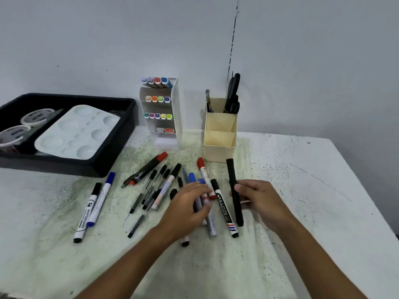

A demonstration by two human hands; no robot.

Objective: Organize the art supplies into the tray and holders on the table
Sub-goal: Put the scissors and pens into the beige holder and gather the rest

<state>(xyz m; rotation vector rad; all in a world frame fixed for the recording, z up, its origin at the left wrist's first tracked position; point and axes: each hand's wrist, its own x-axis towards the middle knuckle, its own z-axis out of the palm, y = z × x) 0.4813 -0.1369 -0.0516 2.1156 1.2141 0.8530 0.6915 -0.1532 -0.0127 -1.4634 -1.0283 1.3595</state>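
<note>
Progress: partly done | Stored: palette (77, 132) in black tray (121, 134) far left | Left: loose pens (151, 190) mid-table | right hand (259, 197) grips black marker (235, 190) near cream holder (220, 137) | left hand (187, 203) curls round blue markers (205, 203)

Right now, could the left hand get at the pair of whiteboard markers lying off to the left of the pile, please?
Probably yes. The left hand is busy gripping markers in the pile, but the two whiteboard markers lie apart on bare table, with only a few loose pens near the path.
</note>
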